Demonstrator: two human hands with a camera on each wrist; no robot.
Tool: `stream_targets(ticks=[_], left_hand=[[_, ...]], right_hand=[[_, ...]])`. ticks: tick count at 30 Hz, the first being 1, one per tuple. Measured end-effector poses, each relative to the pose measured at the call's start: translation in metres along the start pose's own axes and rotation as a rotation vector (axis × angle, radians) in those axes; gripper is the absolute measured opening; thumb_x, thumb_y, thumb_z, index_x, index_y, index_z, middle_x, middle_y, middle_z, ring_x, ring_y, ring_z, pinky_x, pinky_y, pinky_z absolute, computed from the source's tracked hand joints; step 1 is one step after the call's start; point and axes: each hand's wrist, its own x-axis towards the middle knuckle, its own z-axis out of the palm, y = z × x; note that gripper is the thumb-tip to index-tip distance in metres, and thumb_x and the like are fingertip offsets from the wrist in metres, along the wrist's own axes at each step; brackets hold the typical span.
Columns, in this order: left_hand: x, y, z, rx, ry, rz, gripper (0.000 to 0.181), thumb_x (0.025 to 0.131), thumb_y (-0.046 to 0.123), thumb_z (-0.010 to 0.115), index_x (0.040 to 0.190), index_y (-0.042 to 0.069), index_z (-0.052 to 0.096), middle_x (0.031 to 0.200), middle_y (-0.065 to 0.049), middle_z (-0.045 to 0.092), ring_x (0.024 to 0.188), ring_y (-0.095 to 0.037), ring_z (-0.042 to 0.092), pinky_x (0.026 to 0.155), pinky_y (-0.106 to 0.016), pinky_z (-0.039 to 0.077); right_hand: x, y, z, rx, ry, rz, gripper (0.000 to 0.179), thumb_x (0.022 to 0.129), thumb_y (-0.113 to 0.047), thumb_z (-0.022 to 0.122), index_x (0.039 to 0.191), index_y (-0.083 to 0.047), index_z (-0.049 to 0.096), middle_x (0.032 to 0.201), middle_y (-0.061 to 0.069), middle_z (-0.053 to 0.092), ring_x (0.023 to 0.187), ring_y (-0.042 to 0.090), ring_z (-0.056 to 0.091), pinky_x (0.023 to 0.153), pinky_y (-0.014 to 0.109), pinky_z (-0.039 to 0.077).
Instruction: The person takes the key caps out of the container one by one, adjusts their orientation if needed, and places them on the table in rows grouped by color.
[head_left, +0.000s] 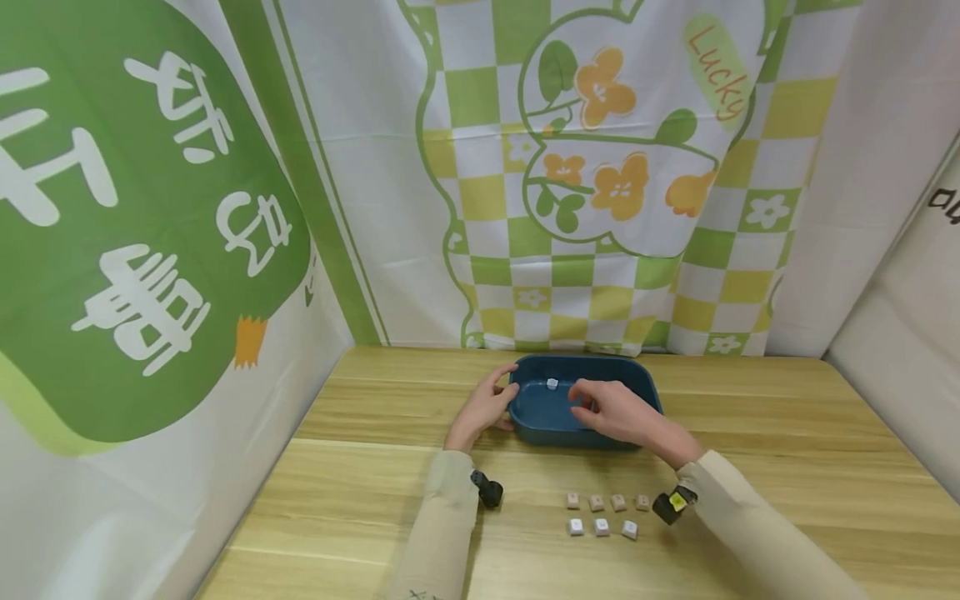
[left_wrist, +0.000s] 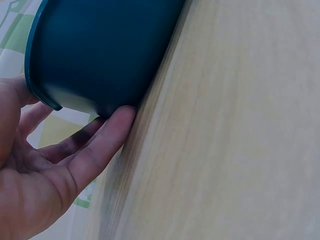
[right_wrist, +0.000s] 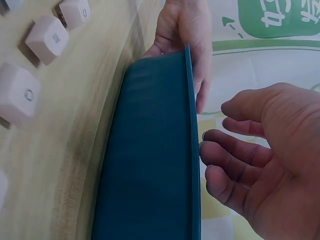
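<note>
A dark blue plastic basin (head_left: 581, 437) stands near the table's back edge. At its left end my left hand (head_left: 483, 408) holds the rim; in the left wrist view, its fingers (left_wrist: 95, 155) lie against the outer wall near the table. My right hand (head_left: 618, 411) hovers over the basin's right part. In the right wrist view, that hand's thumb and bent fingers (right_wrist: 225, 155) stand apart with nothing visible between them. One white keycap (head_left: 552, 384) lies inside the basin, toward the back left.
In front of the basin lie two rows of keycaps: several pinkish ones (head_left: 597, 502) behind and three white ones (head_left: 602, 527) nearer. Marked tops show on the pinkish keycaps (right_wrist: 47, 40) in the right wrist view. Printed cloth (head_left: 495, 275) hangs behind the wooden table (head_left: 360, 500).
</note>
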Motion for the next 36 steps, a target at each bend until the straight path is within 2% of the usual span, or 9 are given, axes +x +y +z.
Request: stream_targets(ticks=[3, 7, 10, 11, 14, 22, 28, 36], left_hand=[[0.001, -0.001, 0.0, 0.002, 0.001, 0.001, 0.045, 0.104, 0.027, 0.049, 0.149, 0.029, 0.041, 0.125, -0.026, 0.054, 0.061, -0.035, 0.067, 0.061, -0.042, 0.062], [-0.007, 0.011, -0.002, -0.003, -0.022, 0.0, 0.048, 0.105, 0.023, 0.048, 0.152, 0.022, 0.037, 0.127, -0.03, 0.053, 0.069, -0.049, 0.066, 0.067, -0.051, 0.062], [-0.007, 0.012, -0.003, -0.016, -0.033, 0.001, 0.05, 0.105, 0.021, 0.047, 0.153, 0.019, 0.035, 0.128, -0.032, 0.051, 0.077, -0.058, 0.063, 0.071, -0.057, 0.06], [-0.003, 0.007, -0.003, -0.019, -0.032, -0.003, 0.049, 0.105, 0.022, 0.047, 0.153, 0.021, 0.035, 0.128, -0.032, 0.051, 0.078, -0.059, 0.062, 0.071, -0.057, 0.06], [0.003, -0.001, -0.003, -0.017, -0.01, 0.007, 0.048, 0.105, 0.026, 0.048, 0.152, 0.025, 0.037, 0.126, -0.029, 0.052, 0.072, -0.055, 0.063, 0.067, -0.053, 0.061], [0.003, -0.002, -0.002, -0.003, -0.001, 0.008, 0.046, 0.104, 0.027, 0.049, 0.149, 0.029, 0.04, 0.124, -0.026, 0.053, 0.058, -0.033, 0.065, 0.061, -0.042, 0.062], [0.002, -0.002, -0.001, -0.004, 0.003, -0.007, 0.045, 0.104, 0.026, 0.049, 0.148, 0.031, 0.041, 0.125, -0.025, 0.054, 0.06, -0.033, 0.067, 0.06, -0.041, 0.062], [0.003, -0.003, 0.0, -0.013, -0.005, 0.006, 0.044, 0.104, 0.028, 0.05, 0.148, 0.031, 0.042, 0.125, -0.027, 0.054, 0.057, -0.03, 0.065, 0.06, -0.041, 0.062]], right_hand=[[0.006, 0.001, 0.001, -0.01, -0.01, 0.01, 0.016, 0.097, -0.018, 0.062, 0.112, -0.013, 0.065, 0.086, -0.003, 0.067, 0.068, 0.003, 0.057, 0.06, 0.022, 0.048], [0.014, 0.006, 0.005, -0.012, -0.026, 0.025, 0.02, 0.097, -0.018, 0.062, 0.115, -0.01, 0.065, 0.087, -0.002, 0.067, 0.067, 0.004, 0.057, 0.059, 0.023, 0.048], [0.019, 0.01, 0.008, -0.012, -0.037, 0.037, 0.023, 0.096, -0.019, 0.063, 0.117, -0.009, 0.065, 0.088, -0.001, 0.068, 0.067, 0.005, 0.057, 0.059, 0.023, 0.049], [0.021, 0.011, 0.009, -0.015, -0.039, 0.039, 0.023, 0.096, -0.019, 0.063, 0.117, -0.008, 0.065, 0.088, 0.0, 0.068, 0.067, 0.005, 0.057, 0.058, 0.023, 0.049], [0.026, 0.013, 0.011, -0.014, -0.043, 0.051, 0.024, 0.096, -0.018, 0.064, 0.118, -0.008, 0.065, 0.088, 0.002, 0.068, 0.067, 0.006, 0.058, 0.058, 0.025, 0.05], [0.039, 0.021, 0.019, -0.041, -0.051, 0.086, 0.026, 0.095, -0.018, 0.064, 0.12, -0.01, 0.065, 0.091, 0.004, 0.069, 0.071, 0.009, 0.06, 0.062, 0.027, 0.051], [0.047, 0.029, 0.026, -0.024, -0.066, 0.134, 0.029, 0.095, -0.017, 0.064, 0.123, -0.009, 0.063, 0.093, 0.006, 0.068, 0.07, 0.012, 0.059, 0.062, 0.03, 0.051], [0.052, 0.039, 0.034, -0.014, -0.068, 0.158, 0.029, 0.095, -0.015, 0.064, 0.123, -0.008, 0.063, 0.092, 0.008, 0.068, 0.069, 0.013, 0.059, 0.062, 0.031, 0.052]])
